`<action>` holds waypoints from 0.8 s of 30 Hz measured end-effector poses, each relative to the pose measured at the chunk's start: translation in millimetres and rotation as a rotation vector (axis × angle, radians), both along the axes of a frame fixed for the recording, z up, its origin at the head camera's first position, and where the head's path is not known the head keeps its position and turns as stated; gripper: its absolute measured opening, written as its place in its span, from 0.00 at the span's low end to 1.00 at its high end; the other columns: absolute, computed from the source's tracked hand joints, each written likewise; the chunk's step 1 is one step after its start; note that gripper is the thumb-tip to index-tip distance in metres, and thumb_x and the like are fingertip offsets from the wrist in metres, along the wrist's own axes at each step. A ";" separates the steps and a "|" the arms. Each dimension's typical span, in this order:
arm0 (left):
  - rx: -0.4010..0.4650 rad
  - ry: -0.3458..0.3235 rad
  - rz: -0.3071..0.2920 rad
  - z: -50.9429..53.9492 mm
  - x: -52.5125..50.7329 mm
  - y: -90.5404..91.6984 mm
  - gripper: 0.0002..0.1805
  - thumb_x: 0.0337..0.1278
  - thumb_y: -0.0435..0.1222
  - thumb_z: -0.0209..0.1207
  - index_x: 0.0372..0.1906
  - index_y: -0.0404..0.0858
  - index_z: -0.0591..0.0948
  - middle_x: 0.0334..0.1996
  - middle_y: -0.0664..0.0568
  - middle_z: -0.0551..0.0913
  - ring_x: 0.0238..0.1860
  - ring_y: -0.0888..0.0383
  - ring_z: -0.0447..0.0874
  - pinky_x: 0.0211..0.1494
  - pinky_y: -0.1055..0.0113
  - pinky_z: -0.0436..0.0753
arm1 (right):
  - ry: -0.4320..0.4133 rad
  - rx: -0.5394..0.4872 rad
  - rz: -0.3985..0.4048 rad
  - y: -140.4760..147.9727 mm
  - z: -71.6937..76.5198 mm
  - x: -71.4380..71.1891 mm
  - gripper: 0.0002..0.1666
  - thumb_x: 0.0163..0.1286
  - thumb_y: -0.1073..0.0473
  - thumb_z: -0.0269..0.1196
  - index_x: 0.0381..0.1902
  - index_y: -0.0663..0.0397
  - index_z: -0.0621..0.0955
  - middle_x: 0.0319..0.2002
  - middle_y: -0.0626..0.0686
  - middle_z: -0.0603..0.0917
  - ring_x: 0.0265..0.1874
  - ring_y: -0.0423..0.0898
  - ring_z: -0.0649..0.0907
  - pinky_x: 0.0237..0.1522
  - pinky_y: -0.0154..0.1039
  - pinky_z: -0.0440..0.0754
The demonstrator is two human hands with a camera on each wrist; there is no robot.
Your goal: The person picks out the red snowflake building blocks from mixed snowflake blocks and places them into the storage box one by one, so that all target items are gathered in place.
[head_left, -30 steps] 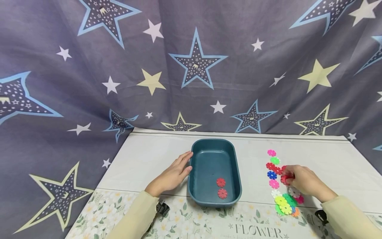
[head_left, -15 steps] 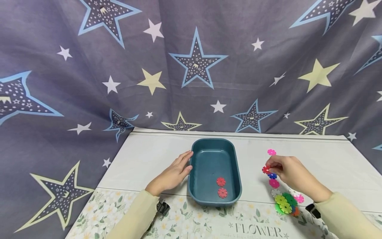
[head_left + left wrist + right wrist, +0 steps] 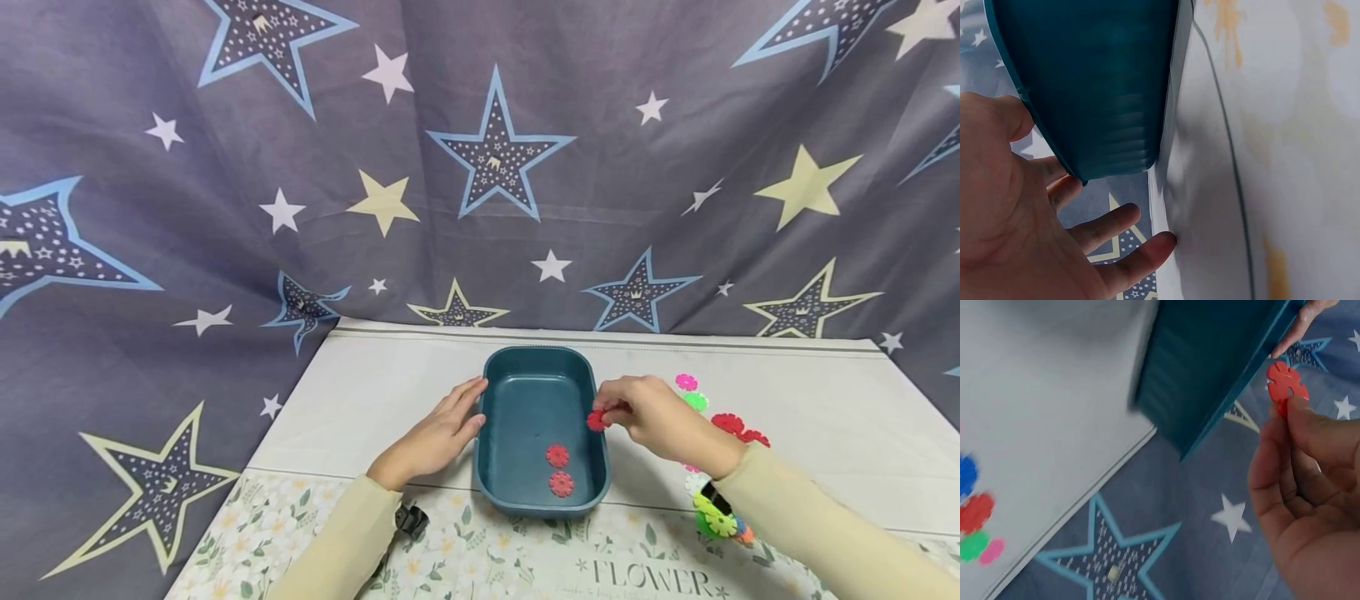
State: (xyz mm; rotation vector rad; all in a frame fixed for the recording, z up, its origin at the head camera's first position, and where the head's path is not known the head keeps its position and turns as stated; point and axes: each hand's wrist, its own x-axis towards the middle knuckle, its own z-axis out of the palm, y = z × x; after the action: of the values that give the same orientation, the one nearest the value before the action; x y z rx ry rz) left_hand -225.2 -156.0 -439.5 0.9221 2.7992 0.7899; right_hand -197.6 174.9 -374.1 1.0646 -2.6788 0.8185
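The blue-green tray (image 3: 534, 417) holds two red notched discs (image 3: 557, 456) on its floor. My left hand (image 3: 431, 437) touches the tray's left rim with its fingers extended; in the left wrist view the hand (image 3: 1029, 206) lies against the tray's side (image 3: 1097, 94). At the right rim, my right hand (image 3: 660, 417) pinches a red disc (image 3: 596, 421) between thumb and fingers. The right wrist view shows that hand (image 3: 1316, 481) with the red disc (image 3: 1285, 381) upright at its fingertips, near the tray wall (image 3: 1204, 369).
Right of the tray lie a pink disc (image 3: 686, 382), a green disc (image 3: 694, 402), several red discs (image 3: 727, 423) and overlapping yellow discs (image 3: 722, 523), some partly behind the right forearm. A star-patterned curtain (image 3: 465, 250) hangs behind the table (image 3: 390, 367).
My right hand has picked up a red disc from the group and carried it left to the tray's right rim. The left hand has stayed at the left rim.
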 end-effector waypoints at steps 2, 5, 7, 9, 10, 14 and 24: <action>0.000 0.002 -0.004 -0.1 -0.3 -0.2 0.33 0.74 0.52 0.35 0.76 0.43 0.48 0.74 0.52 0.46 0.72 0.56 0.42 0.69 0.55 0.55 | 0.001 0.012 0.030 -9.4 -2.2 -5.5 0.13 0.54 0.74 0.68 0.27 0.50 0.83 0.27 0.41 0.83 0.29 0.37 0.80 0.32 0.33 0.80; -0.001 0.005 -0.007 0.2 -0.2 -0.3 0.33 0.74 0.52 0.35 0.76 0.43 0.48 0.74 0.52 0.46 0.72 0.55 0.42 0.69 0.54 0.55 | 0.032 0.027 0.079 -22.1 -7.1 -14.7 0.13 0.54 0.76 0.68 0.27 0.50 0.84 0.26 0.41 0.83 0.28 0.39 0.77 0.31 0.34 0.78; -0.003 0.004 -0.006 0.4 0.0 -0.3 0.33 0.74 0.52 0.35 0.76 0.44 0.48 0.74 0.52 0.45 0.72 0.56 0.42 0.69 0.54 0.55 | 0.043 0.035 0.107 -29.5 -11.7 -20.7 0.14 0.53 0.78 0.66 0.27 0.52 0.84 0.26 0.42 0.83 0.27 0.40 0.75 0.31 0.34 0.77; 0.003 0.009 -0.009 0.1 0.1 -0.1 0.33 0.74 0.52 0.35 0.76 0.43 0.48 0.74 0.52 0.46 0.72 0.55 0.43 0.69 0.53 0.55 | 0.045 0.053 0.123 -36.1 -16.8 -26.1 0.15 0.53 0.79 0.64 0.26 0.52 0.85 0.26 0.43 0.82 0.26 0.41 0.74 0.30 0.35 0.77; 0.008 0.013 -0.012 0.1 0.2 0.0 0.33 0.74 0.52 0.35 0.75 0.43 0.49 0.74 0.51 0.46 0.72 0.55 0.43 0.69 0.53 0.56 | 0.043 0.063 0.127 -39.3 -19.2 -28.5 0.16 0.53 0.79 0.63 0.25 0.52 0.85 0.25 0.43 0.83 0.26 0.41 0.75 0.30 0.35 0.77; 0.027 0.024 -0.020 0.4 0.2 0.7 0.32 0.74 0.51 0.36 0.75 0.41 0.50 0.74 0.49 0.48 0.72 0.53 0.45 0.68 0.53 0.57 | 0.038 0.107 0.117 -50.2 -28.6 -36.2 0.16 0.51 0.78 0.63 0.21 0.51 0.85 0.23 0.43 0.83 0.26 0.41 0.76 0.31 0.37 0.77; 0.015 0.012 -0.012 0.2 1.2 0.1 0.32 0.74 0.50 0.36 0.75 0.41 0.49 0.74 0.51 0.47 0.72 0.53 0.44 0.68 0.53 0.56 | 0.043 0.187 0.053 -65.5 -42.9 -47.8 0.17 0.45 0.79 0.60 0.16 0.51 0.84 0.18 0.43 0.81 0.24 0.44 0.72 0.33 0.40 0.72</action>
State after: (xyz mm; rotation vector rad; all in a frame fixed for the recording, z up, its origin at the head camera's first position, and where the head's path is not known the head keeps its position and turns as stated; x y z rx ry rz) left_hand -224.0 -155.9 -439.3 0.9481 2.7991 0.8072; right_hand -245.4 109.4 -417.0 1.1833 -2.7446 0.5546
